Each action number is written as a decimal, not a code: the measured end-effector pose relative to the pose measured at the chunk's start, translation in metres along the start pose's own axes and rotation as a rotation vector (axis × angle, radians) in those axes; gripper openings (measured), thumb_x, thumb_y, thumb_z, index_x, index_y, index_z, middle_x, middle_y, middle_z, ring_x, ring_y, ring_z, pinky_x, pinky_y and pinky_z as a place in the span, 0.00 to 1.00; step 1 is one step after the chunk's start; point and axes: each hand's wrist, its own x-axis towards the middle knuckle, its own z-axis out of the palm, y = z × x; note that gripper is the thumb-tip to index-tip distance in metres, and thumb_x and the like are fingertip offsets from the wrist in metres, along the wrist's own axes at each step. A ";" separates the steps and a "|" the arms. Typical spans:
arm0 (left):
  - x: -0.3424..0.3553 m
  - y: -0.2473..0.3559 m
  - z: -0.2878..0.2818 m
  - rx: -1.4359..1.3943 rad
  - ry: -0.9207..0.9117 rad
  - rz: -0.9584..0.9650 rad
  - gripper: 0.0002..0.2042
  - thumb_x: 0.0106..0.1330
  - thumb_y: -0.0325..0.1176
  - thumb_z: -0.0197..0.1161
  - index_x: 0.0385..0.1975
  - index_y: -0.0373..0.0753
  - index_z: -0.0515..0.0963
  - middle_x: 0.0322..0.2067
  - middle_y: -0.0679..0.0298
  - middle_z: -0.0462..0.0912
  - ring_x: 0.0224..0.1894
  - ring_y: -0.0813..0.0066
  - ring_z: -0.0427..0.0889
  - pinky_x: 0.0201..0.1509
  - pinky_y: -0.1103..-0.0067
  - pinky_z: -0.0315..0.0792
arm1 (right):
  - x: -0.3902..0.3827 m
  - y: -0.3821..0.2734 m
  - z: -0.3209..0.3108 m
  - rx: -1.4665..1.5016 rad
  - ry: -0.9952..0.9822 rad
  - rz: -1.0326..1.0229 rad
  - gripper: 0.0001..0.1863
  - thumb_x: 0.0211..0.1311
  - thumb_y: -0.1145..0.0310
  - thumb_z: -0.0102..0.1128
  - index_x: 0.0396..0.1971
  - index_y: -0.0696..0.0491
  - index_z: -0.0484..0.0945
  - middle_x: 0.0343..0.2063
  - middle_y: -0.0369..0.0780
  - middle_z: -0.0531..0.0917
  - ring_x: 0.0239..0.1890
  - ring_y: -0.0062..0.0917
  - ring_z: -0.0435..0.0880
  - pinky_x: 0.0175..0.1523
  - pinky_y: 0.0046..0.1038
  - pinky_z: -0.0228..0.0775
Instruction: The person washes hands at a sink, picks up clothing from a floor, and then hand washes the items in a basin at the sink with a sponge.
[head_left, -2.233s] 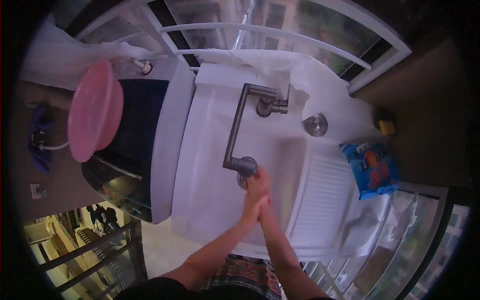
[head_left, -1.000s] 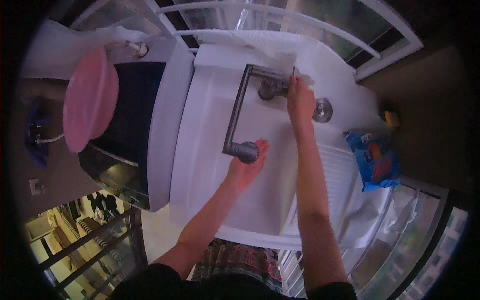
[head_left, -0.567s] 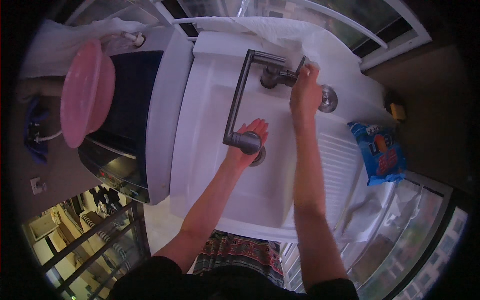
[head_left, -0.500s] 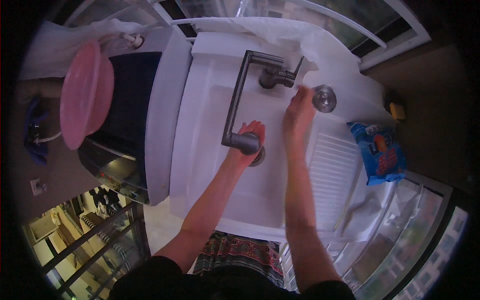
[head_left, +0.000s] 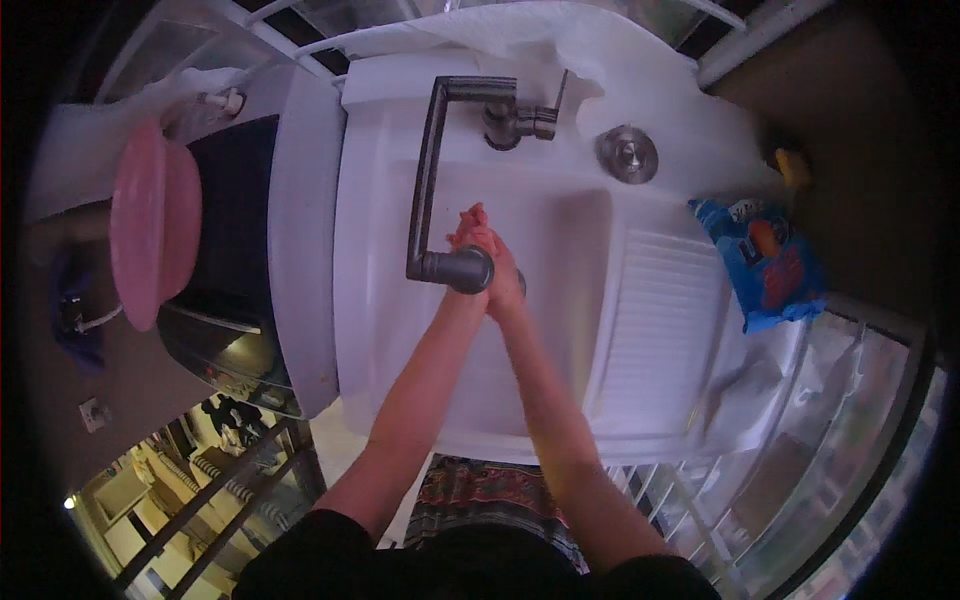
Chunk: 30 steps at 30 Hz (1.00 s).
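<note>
My left hand [head_left: 468, 228] and my right hand [head_left: 500, 268] are clasped in the white sink basin [head_left: 550, 300], fingers pressed against each other, partly hidden beneath the dark faucet's round outlet [head_left: 460, 268]. The angular faucet [head_left: 430, 170] rises from a mount at the back, with its lever [head_left: 562, 100] upright on the right side of the mount. I cannot make out whether water is running.
A pink basin [head_left: 150, 220] leans on a dark-topped washing machine [head_left: 230, 220] at the left. Right of the sink are a ribbed board [head_left: 655, 320], a metal drain plug [head_left: 630, 152], a blue packet [head_left: 760, 265] and a yellow sponge [head_left: 793, 167]. A barred window runs behind.
My right hand has left the faucet lever and moved down and left to join my left hand under the outlet. The whole view has shifted somewhat.
</note>
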 end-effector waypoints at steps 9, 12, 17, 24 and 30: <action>-0.049 -0.004 -0.010 0.446 -0.189 0.159 0.17 0.62 0.38 0.53 0.47 0.37 0.68 0.40 0.65 0.71 0.44 0.81 0.69 0.47 0.82 0.65 | 0.012 -0.011 -0.017 -0.125 0.057 0.182 0.21 0.57 0.50 0.47 0.33 0.56 0.72 0.27 0.39 0.77 0.31 0.20 0.75 0.38 0.23 0.66; -0.032 0.003 0.000 0.412 -0.355 0.143 0.17 0.60 0.38 0.55 0.46 0.37 0.68 0.38 0.64 0.72 0.44 0.79 0.69 0.48 0.80 0.66 | -0.002 0.025 -0.008 -0.427 0.282 -0.214 0.18 0.54 0.54 0.52 0.26 0.57 0.72 0.23 0.37 0.74 0.27 0.19 0.72 0.34 0.23 0.65; -0.010 0.002 -0.032 -0.320 -0.158 -0.153 0.19 0.60 0.39 0.55 0.49 0.36 0.66 0.36 0.63 0.74 0.45 0.78 0.69 0.52 0.77 0.63 | -0.006 0.007 0.002 -0.190 0.218 -0.184 0.15 0.48 0.60 0.57 0.21 0.59 0.73 0.21 0.42 0.74 0.25 0.22 0.72 0.31 0.25 0.65; -0.102 -0.010 0.028 0.249 0.089 0.046 0.23 0.66 0.44 0.44 0.57 0.38 0.56 0.52 0.61 0.63 0.54 0.74 0.63 0.58 0.75 0.58 | 0.025 -0.006 -0.004 -0.848 0.090 -0.328 0.12 0.53 0.65 0.53 0.22 0.60 0.73 0.16 0.45 0.77 0.16 0.34 0.76 0.26 0.30 0.68; -0.088 -0.012 0.013 0.034 -0.048 -0.179 0.27 0.64 0.52 0.43 0.57 0.41 0.56 0.55 0.67 0.61 0.58 0.77 0.59 0.60 0.77 0.54 | 0.015 0.010 -0.011 -0.874 0.115 -0.436 0.13 0.57 0.65 0.46 0.35 0.58 0.72 0.34 0.49 0.77 0.37 0.40 0.75 0.44 0.35 0.64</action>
